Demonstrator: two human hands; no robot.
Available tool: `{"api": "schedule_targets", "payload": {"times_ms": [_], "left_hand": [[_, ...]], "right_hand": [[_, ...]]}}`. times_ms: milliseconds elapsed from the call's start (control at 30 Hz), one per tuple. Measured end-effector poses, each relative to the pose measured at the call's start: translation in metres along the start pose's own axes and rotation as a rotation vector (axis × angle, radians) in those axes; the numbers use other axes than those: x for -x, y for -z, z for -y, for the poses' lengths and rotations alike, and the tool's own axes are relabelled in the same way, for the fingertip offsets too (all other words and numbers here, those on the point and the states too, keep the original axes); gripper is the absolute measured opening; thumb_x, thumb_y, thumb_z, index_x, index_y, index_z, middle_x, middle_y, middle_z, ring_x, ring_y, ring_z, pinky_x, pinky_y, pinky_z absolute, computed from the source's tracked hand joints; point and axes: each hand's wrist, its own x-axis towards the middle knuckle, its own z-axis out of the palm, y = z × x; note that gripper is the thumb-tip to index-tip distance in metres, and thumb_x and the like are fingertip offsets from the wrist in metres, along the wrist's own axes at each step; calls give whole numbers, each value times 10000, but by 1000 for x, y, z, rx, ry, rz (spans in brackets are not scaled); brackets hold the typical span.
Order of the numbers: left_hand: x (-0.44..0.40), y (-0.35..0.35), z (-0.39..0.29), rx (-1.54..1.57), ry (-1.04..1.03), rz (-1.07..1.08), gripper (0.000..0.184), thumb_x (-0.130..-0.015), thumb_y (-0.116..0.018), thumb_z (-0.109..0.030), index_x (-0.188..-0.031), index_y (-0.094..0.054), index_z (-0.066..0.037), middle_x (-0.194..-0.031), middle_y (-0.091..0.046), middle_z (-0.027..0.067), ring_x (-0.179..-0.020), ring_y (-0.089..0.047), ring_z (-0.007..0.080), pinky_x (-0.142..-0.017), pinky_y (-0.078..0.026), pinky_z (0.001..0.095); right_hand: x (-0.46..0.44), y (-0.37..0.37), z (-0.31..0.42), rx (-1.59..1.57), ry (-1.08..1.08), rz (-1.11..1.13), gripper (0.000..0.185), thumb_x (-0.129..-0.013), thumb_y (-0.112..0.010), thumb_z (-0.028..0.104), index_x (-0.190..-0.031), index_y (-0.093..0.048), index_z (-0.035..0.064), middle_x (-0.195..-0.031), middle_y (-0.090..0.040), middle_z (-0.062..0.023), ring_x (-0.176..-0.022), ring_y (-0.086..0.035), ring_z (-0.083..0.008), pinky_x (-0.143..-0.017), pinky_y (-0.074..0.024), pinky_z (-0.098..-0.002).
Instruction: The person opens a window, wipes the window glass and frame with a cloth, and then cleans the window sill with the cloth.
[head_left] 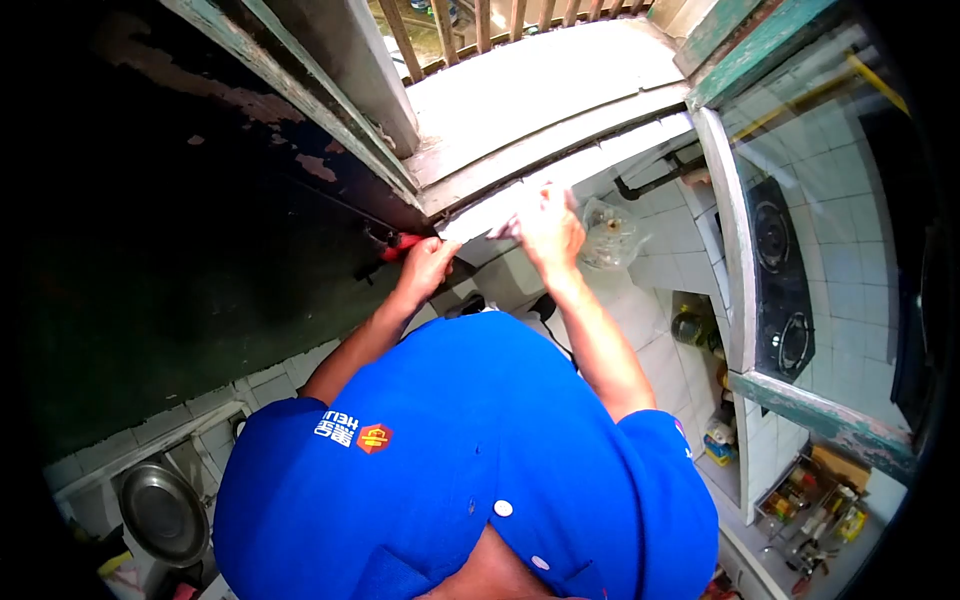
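Observation:
At the inner edge of a brightly lit window sill (560,135), my right hand (550,232) is closed on a pale, crumpled cloth (508,226), which is partly washed out by glare. My left hand (428,262) rests at the sill's left corner with its fingers bent together; what they hold, if anything, is too small to make out. Right beside that hand, against the dark panel, is a red object (400,246). A clear plastic bag (610,235) with something inside lies to the right of my right hand.
An open glass window frame (738,240) stands on the right, with a stove (778,270) behind it. Wooden bars (483,25) line the outer sill. Bottles and jars (815,510) are at lower right, a metal pan (165,512) at lower left. A dark panel (200,250) fills the left.

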Motion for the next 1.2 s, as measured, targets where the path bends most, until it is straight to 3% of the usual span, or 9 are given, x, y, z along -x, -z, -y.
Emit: {"api": "schedule_targets", "payload": {"times_ms": [300,467,667,767,833,933,1033,1067,1200], "left_hand": [[5,2,-5,71,17,37,401,-880,-591,-418,-681,-554,-72,-597,-560,14,-493,-507,101,-470,-409,265],[3,3,-4,63,9,65,398,-887,-577,-422,-693,-557,-75,-600,-560,13,-501,-506,101,-482,-412,261],[5,5,-1,29,8,118,439,-886,-586,-432,-660,-554,-57,-594,-557,15,-503,-516,112,-480,-407,286],[31,-3,-26,-355,-256,4,332,-848,-681,-314,-698,-586,-34,-600,-554,75,-535,-567,159,-504,-425,357],[40,-11,-45,-394,-381,-45,297,-833,-702,-274,-709,-596,-26,-625,-578,79,-547,-563,168,-516,-430,340],[41,-21,-71,-422,-513,-91,196,-800,-719,-187,-779,-620,-19,-696,-597,118,-613,-590,208,-571,-465,333],[26,-30,-81,-421,-735,-149,120,-795,-677,-114,-859,-623,-27,-727,-584,118,-635,-596,218,-583,-476,336],[22,-33,-84,-424,-735,-146,120,-795,-677,-114,-859,-623,-27,-727,-584,118,-635,-596,218,-583,-476,336],[1,-52,-94,-589,-882,-79,149,-780,-666,-102,-902,-603,-45,-782,-576,111,-672,-607,252,-601,-489,354]], "right_hand": [[-33,28,-13,-5,-86,-50,401,-856,-585,416,-1070,-567,77,-938,-688,-186,-910,-655,-373,-805,-478,-459],[5,7,2,-29,66,56,455,-831,-603,482,-1098,-578,114,-971,-676,-181,-941,-644,-366,-810,-481,-444],[-35,28,-21,-29,-133,-172,419,-829,-610,450,-1050,-580,96,-931,-683,-185,-892,-652,-372,-745,-479,-467],[-33,13,-29,-96,-109,-142,417,-853,-591,431,-1084,-552,86,-925,-682,-185,-886,-655,-364,-742,-491,-455],[-14,4,-8,-13,-114,21,440,-865,-577,427,-1129,-524,78,-960,-675,-197,-902,-657,-357,-770,-502,-447],[18,-4,6,-73,181,140,487,-824,-623,453,-1140,-543,91,-982,-665,-202,-907,-652,-373,-785,-504,-446],[-1,12,-1,44,251,127,425,-876,-552,451,-1089,-560,83,-913,-672,-202,-904,-650,-378,-804,-500,-451],[-16,15,-10,-12,104,123,396,-861,-586,410,-1085,-576,83,-931,-676,-191,-880,-652,-380,-778,-500,-461],[-67,36,-55,-56,-75,-272,324,-912,-535,363,-1060,-575,78,-880,-684,-185,-833,-659,-376,-732,-495,-474]]}}
